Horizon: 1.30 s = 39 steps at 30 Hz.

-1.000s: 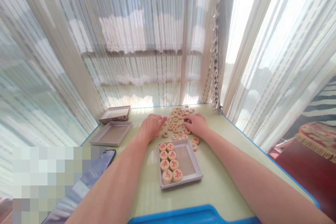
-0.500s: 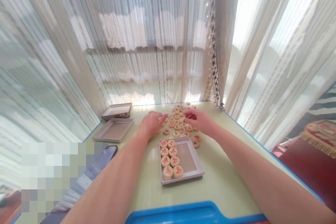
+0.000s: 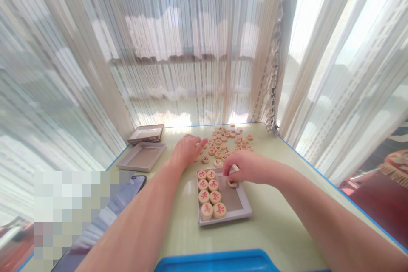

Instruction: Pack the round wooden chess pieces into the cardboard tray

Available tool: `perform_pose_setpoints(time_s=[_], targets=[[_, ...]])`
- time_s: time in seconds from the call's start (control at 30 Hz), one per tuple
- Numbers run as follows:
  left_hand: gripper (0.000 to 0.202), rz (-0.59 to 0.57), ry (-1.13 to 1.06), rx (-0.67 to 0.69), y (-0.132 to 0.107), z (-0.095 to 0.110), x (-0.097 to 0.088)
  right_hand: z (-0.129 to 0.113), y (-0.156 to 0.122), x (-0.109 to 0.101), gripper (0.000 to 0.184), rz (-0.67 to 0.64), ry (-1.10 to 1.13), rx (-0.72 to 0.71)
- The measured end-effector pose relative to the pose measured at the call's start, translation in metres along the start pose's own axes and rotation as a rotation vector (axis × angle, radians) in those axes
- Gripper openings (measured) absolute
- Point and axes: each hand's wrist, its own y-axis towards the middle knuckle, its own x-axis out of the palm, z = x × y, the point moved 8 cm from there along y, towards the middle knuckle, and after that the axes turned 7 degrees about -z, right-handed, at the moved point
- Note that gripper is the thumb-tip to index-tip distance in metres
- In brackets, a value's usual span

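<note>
My right hand (image 3: 247, 168) reaches over the shallow grey box (image 3: 236, 202), its fingers closed on a round Chinese chess piece (image 3: 232, 183) with a dark character. The piece is at the box's right part; I cannot tell whether it touches the bottom. Two columns of red-lettered pieces (image 3: 213, 185) fill the left side of the box. Behind it, my left hand (image 3: 188, 151) rests low at the left edge of the scattered pieces (image 3: 218, 148). Its thumb is stretched out and its fingers are loosely bent, partly hiding some pieces.
Another shallow box (image 3: 143, 156) and a framed lid or tray (image 3: 145, 133) lie at the back left. A phone (image 3: 139, 183) lies by my left forearm. A blue tray (image 3: 216, 261) sits at the front edge. Striped curtains (image 3: 191, 72) hang behind the table.
My right hand has moved from the scattered pieces toward me, over the box, with a piece in its fingers. My left hand stays by the pieces. The view has shifted slightly.
</note>
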Motion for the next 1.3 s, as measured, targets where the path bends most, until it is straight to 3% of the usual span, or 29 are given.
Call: perform_pose_setpoints(time_s=[0.17,0.4,0.57,0.77,1.07,1.3], targets=[[0.055,0.002,0.003,-0.001,-0.001,0.001,-0.001,0.012,-0.007,-0.011,0.020,0.010,-0.096,0.052],[0.054,-0.010,0.014,-0.013,0.000,0.003,-0.001,-0.003,-0.010,-0.001,0.022,-0.067,-0.117,0.005],[0.055,-0.015,0.018,-0.027,0.000,0.002,-0.001,-0.006,-0.010,0.005,0.028,-0.070,-0.224,0.099],[0.055,-0.003,0.032,-0.031,-0.001,0.001,-0.003,-0.007,-0.010,0.007,0.030,-0.085,-0.267,0.099],[0.055,-0.013,0.018,-0.038,-0.001,0.001,-0.002,-0.005,-0.009,-0.001,0.028,0.021,-0.287,0.161],[0.051,-0.031,0.035,-0.034,-0.001,0.001,-0.001,-0.010,-0.010,0.009,0.031,-0.112,-0.208,0.080]])
